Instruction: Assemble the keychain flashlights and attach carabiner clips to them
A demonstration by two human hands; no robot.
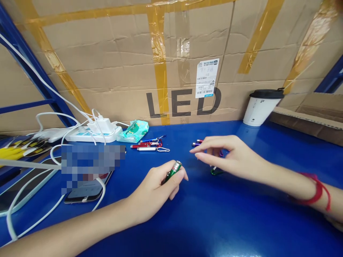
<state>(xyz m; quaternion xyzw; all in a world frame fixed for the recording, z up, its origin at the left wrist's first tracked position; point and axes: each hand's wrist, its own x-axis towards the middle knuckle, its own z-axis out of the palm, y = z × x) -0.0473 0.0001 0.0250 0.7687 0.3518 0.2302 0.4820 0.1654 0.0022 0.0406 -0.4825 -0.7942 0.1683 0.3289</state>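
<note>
From my end of the feed, I have the left hand closed around a short green metallic cylinder with a silver end, held tilted above the near middle of the glossy blue tabletop. The right hand is partly open to the right, thumb and fingertips slightly apart, with nothing that I can see between them. Beneath it I make out a green metal clip; what it joins, I can't tell.

I'd judge the work partway along. On the far left a slim silver cylinder with a clip, red metallic cylinders and a blue metallic cylinder lie grouped together. The green one is in hand, not yet set down. Beyond the right hand, red and purple-blue cylinder ends show, partly hidden, so I can't count what is left there.
</note>
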